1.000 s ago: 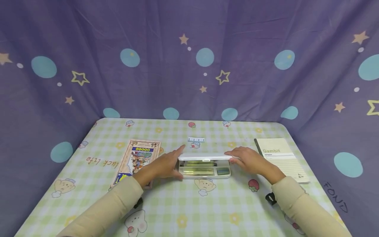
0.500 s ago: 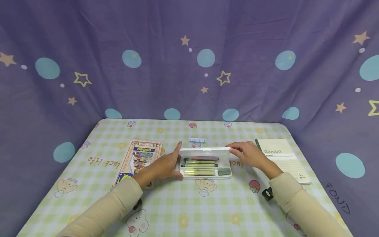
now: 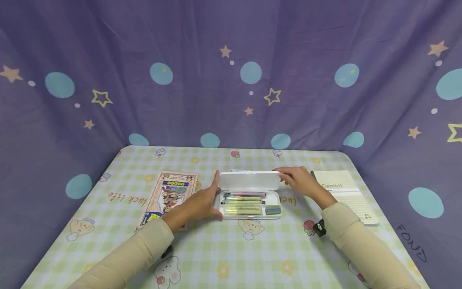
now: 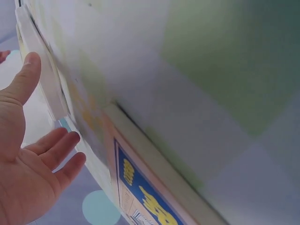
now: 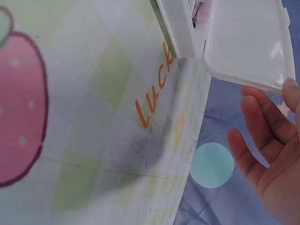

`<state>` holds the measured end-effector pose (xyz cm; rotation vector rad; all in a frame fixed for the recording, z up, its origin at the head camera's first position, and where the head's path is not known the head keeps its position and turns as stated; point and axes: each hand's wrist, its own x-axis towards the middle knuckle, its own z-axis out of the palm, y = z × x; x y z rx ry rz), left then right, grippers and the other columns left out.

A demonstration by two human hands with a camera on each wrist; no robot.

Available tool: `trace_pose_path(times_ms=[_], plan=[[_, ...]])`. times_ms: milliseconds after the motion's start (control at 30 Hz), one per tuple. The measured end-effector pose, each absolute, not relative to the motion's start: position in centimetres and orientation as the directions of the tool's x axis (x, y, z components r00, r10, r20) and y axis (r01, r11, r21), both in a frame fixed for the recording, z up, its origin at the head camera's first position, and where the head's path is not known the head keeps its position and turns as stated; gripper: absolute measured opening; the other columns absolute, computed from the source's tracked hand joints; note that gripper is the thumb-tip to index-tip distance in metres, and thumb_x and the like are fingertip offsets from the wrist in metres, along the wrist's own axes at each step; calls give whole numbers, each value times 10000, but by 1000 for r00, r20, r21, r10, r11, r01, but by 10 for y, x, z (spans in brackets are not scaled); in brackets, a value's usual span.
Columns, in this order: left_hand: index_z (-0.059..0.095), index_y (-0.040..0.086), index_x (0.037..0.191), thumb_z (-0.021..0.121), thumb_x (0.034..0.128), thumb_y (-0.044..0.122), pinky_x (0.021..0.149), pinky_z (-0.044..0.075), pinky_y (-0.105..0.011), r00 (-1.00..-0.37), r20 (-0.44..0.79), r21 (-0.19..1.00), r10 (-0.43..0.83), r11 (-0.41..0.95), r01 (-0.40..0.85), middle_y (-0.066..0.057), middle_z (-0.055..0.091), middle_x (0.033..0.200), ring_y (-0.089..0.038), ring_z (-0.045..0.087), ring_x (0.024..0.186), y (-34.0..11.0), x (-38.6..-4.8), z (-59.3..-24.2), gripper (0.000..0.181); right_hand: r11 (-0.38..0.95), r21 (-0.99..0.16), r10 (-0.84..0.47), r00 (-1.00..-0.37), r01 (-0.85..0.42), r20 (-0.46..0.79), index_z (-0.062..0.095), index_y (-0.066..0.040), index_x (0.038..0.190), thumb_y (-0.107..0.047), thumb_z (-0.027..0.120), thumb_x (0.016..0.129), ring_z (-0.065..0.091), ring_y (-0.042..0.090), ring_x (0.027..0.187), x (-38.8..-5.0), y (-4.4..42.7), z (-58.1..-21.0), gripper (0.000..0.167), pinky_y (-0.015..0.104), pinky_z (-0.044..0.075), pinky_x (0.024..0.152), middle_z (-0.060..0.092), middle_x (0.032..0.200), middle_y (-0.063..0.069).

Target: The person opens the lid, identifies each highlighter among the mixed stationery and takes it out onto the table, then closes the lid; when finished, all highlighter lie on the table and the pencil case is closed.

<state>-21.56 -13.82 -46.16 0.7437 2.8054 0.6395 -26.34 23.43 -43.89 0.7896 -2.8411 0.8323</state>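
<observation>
A white pencil case (image 3: pixel 270 217) lies on the table with its lid (image 3: pixel 249 181) raised nearly upright at the back. Inside are several slim pens (image 3: pixel 245 199), one of them pinkish, and a blue-grey block (image 3: pixel 273 210) in the front right compartment. My left hand (image 3: pixel 200 202) rests against the case's left end, thumb at the front corner and fingers extended; the left wrist view shows the fingers loose, curled round nothing. With thumb and fingertips, my right hand (image 3: pixel 301 180) pinches the lid's right edge, which the right wrist view confirms.
Left of the case lies an illustrated booklet (image 3: pixel 173 196), partly under the left forearm. A cream notebook (image 3: pixel 346 196) marked Gambit is on the right, behind the right wrist. A small pale-blue strip (image 3: pixel 236 170) shows behind the lid. A purple curtain (image 3: pixel 216 100) borders the table.
The lid has swung up and back from nearly closed, uncovering the pens. My right hand rose with its edge. The left hand stayed at the case's left end.
</observation>
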Motion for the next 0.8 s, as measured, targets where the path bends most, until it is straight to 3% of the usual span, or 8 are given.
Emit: trace_pose_path(times_ms=[367,800], plan=[[-287,106,1576,901,703,439,1051,526,-407,-841,-44,414,540,776,476,-136,605,1443,-327,707,1124,-140,-214,-463,1512,716,-518,-434,-880,-468,195,703,-125,1308,-196,557,1059,717,180,728,-276,228,-446,298,369,583,720,744,821,35],[-126,84,1629,899,704,460,1055,519,-430,-838,-83,373,539,797,476,-183,640,1388,-341,684,1164,-138,-218,-458,1431,749,-504,-388,-901,-430,192,654,-109,1369,-188,562,1054,645,82,686,-283,224,-452,338,326,542,681,725,802,30]])
